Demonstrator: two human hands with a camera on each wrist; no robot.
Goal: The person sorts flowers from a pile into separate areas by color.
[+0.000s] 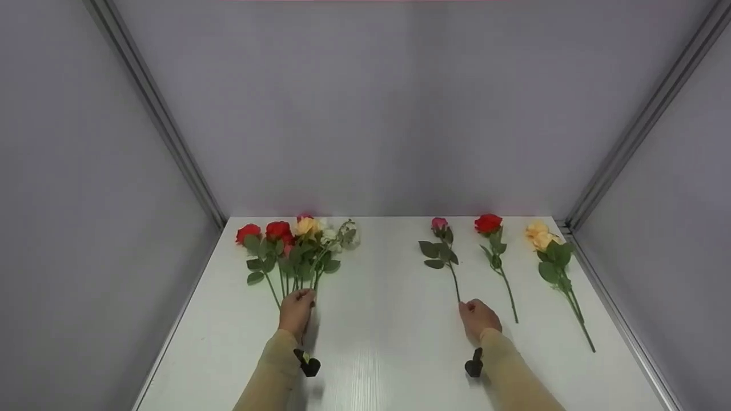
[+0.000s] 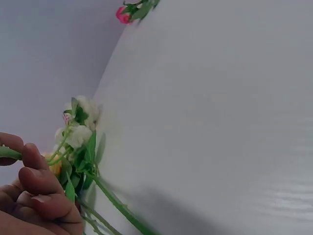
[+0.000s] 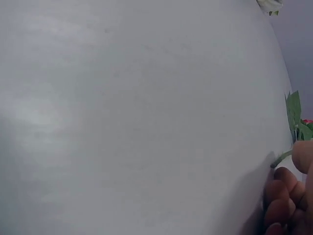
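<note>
White tabletop, grey walls | hands pinching stems | red rose, yellow flowers lie rightward

**Right hand pinches a green stem**

The stem's end pokes out from the fingers. Green leaves and a bit of red flower show above the hand; part of a white flower sits at the top right. The pale table fills most of the view.

texts: none legible | labels, brands: none legible | numbers, signs: none legible
</note>
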